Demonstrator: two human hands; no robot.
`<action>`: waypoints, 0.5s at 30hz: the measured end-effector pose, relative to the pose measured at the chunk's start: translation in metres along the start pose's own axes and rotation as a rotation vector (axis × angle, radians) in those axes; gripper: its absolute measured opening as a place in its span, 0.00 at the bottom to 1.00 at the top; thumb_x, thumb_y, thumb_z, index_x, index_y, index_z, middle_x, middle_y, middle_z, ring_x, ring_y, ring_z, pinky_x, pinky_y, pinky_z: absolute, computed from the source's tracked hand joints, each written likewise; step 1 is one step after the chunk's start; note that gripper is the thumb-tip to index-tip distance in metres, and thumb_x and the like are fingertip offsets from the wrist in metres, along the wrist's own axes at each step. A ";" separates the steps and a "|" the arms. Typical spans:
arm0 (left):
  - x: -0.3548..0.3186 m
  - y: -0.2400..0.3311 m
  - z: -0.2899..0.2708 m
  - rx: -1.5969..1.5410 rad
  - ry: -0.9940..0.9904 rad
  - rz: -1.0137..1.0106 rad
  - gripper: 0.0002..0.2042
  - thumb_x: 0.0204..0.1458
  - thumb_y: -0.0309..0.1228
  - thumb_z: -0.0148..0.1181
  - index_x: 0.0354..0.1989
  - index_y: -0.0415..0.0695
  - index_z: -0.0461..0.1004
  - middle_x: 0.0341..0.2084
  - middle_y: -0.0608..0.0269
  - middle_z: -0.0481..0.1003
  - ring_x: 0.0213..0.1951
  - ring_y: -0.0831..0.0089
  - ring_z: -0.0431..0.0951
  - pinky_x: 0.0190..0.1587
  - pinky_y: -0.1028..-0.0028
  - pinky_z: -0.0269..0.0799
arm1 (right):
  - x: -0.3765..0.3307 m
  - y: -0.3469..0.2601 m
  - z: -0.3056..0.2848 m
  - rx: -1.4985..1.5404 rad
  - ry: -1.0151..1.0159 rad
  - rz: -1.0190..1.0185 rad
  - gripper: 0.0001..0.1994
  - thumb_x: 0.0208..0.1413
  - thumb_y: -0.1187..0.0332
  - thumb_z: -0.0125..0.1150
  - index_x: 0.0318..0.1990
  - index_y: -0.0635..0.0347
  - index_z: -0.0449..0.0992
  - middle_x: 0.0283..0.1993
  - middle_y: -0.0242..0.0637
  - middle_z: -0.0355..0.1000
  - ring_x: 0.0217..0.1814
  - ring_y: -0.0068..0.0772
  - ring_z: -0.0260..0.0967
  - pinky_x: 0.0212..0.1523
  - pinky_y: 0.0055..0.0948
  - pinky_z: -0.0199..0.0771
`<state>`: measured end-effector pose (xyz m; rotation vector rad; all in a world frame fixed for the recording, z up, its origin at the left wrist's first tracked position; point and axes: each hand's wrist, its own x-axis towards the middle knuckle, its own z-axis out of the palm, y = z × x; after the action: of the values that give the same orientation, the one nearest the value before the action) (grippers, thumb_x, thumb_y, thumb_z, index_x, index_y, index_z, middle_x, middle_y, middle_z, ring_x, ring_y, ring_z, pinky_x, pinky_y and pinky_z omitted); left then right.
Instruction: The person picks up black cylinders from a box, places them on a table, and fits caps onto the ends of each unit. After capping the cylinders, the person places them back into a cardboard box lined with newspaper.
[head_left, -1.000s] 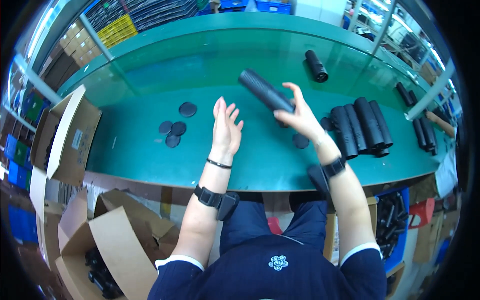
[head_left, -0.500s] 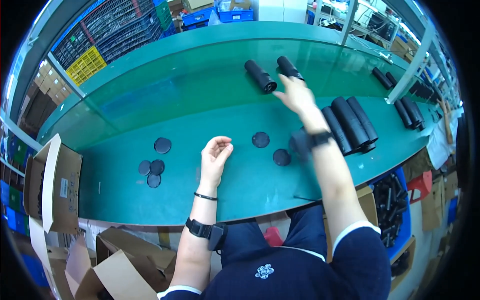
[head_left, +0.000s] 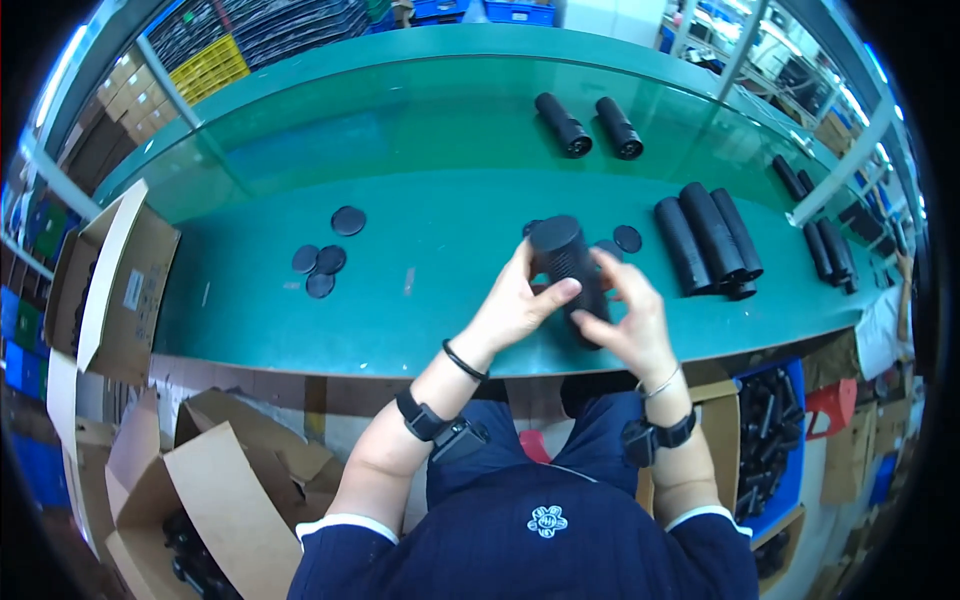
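The black cylinder, blurred toward its lower end, partly hides a black disc and the left hand's fingers.

Bright, cool light floods the green tabletop, pale sheen along its far side, glare flaring in the upper corners; right hand smearing slightly, straight edges bowing hard toward the black rim

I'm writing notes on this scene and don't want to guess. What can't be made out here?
All in the head view:
Black tube, lower end: blurred, partly covered by the right hand.
Right hand's grip: fingers blurred.
Black disc beyond the tube: partly hidden by it.
Upper left box: contents mostly hidden by a raised flap.
Lower left box: cut off by the picture's bottom edge.
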<state>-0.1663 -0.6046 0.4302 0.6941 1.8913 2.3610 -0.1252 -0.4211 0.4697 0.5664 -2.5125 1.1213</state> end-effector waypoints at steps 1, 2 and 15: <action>-0.008 0.010 0.002 -0.068 0.055 -0.110 0.37 0.47 0.40 0.70 0.61 0.38 0.58 0.53 0.55 0.68 0.57 0.69 0.67 0.57 0.68 0.65 | -0.003 -0.006 0.008 0.101 -0.027 -0.043 0.34 0.39 0.70 0.71 0.59 0.64 0.67 0.43 0.39 0.71 0.45 0.34 0.70 0.43 0.29 0.71; -0.015 0.021 0.000 0.026 0.054 -0.036 0.36 0.45 0.38 0.72 0.60 0.39 0.59 0.52 0.55 0.68 0.56 0.67 0.68 0.56 0.68 0.65 | -0.004 -0.005 0.011 0.224 -0.033 -0.052 0.31 0.42 0.71 0.70 0.57 0.65 0.69 0.45 0.39 0.72 0.48 0.33 0.70 0.46 0.29 0.70; -0.053 0.051 -0.024 0.536 0.000 0.199 0.32 0.43 0.33 0.70 0.58 0.41 0.63 0.49 0.59 0.70 0.54 0.66 0.70 0.59 0.68 0.63 | 0.020 -0.011 0.027 1.183 -0.295 0.344 0.18 0.57 0.67 0.61 0.54 0.63 0.72 0.41 0.32 0.72 0.30 0.15 0.67 0.27 0.14 0.66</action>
<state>-0.1145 -0.6558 0.4575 0.9488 2.5930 1.9382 -0.1405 -0.4533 0.4683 0.5768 -1.9250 2.8230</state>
